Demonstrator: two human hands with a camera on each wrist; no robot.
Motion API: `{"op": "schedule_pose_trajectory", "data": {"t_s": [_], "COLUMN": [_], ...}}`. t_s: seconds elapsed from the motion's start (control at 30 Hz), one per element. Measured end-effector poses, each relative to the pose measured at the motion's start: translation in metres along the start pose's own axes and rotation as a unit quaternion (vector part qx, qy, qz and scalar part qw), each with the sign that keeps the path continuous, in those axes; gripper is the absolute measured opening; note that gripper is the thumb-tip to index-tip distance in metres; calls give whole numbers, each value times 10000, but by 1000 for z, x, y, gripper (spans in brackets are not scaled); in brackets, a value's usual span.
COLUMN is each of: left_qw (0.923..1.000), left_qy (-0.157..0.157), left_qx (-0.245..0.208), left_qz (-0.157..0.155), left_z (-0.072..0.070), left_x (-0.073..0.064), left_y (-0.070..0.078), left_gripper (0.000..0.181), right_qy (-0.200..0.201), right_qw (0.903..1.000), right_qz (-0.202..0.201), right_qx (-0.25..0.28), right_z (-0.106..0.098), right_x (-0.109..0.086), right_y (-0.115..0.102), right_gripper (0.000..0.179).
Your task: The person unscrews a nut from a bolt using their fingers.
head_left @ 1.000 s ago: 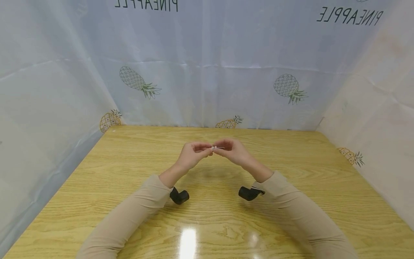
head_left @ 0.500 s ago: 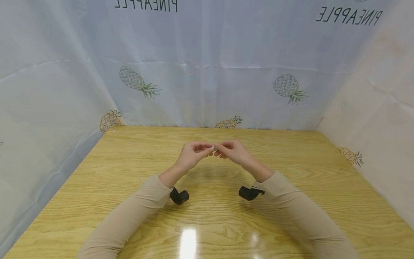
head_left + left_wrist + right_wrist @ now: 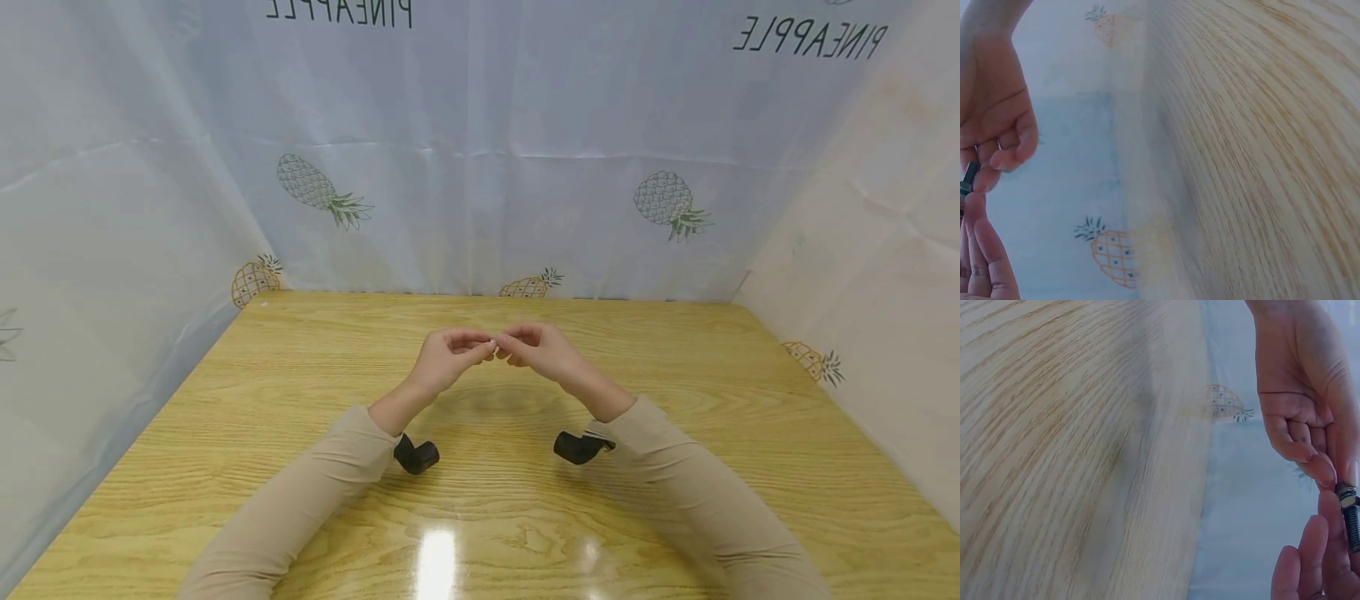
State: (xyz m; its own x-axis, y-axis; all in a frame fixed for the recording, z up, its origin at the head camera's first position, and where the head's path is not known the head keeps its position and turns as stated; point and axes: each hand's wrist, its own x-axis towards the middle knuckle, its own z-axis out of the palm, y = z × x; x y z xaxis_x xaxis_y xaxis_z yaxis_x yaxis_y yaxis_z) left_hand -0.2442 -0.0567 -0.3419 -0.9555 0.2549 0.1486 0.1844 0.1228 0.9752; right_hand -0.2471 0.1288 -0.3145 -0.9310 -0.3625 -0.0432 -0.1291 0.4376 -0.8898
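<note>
Near the middle of the head view my left hand [image 3: 447,358] and right hand [image 3: 543,350] meet fingertip to fingertip above the table. Between them is a small metal bolt [image 3: 1352,528] with a dark threaded shank and a shiny nut [image 3: 1349,501] on it. The left hand [image 3: 1300,375] pinches the bolt at its head end. The fingertips of the right hand [image 3: 1316,556] close in around the nut, with the shank pointing toward that palm. From the left wrist, the bolt [image 3: 970,175] shows only at the frame edge, and the thumbs are partly cut off.
A wood-grain table [image 3: 480,517] lies under both arms. A white curtain [image 3: 465,100] printed with pineapples encloses the back and sides. Beneath each sleeve cuff sticks out a black mount [image 3: 417,455].
One second ago my right fingers were spread and the shank stuck out between them. They have since closed together, hiding it in the head view. The left hand keeps its place.
</note>
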Motion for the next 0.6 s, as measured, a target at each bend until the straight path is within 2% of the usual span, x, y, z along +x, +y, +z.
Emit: {"op": "schedule_pose_trajectory", "data": {"t_s": [0.1,0.33,0.47,0.6], "left_qw": [10000,10000,10000,10000], "left_qy": [9,-2,-4,24], "left_qx": [-23,6,-44,-29], "left_qz": [-8,76,44,-27], "left_z": [0,0,0,0], "left_x": [1,0,-1,-1], "left_y": [-1,-2,-1,-1], "left_gripper": [24,25,25,24], "right_qy": [31,6,-35,-130], "right_qw": [10000,9992,9994,9999], "right_qz": [43,-400,-335,-66], "right_qx": [-9,38,95,-15], "right_z": [1,1,0,0], "right_x": [0,0,1,2], "right_y": [0,1,2,2], "right_gripper": [32,28,32,35]}}
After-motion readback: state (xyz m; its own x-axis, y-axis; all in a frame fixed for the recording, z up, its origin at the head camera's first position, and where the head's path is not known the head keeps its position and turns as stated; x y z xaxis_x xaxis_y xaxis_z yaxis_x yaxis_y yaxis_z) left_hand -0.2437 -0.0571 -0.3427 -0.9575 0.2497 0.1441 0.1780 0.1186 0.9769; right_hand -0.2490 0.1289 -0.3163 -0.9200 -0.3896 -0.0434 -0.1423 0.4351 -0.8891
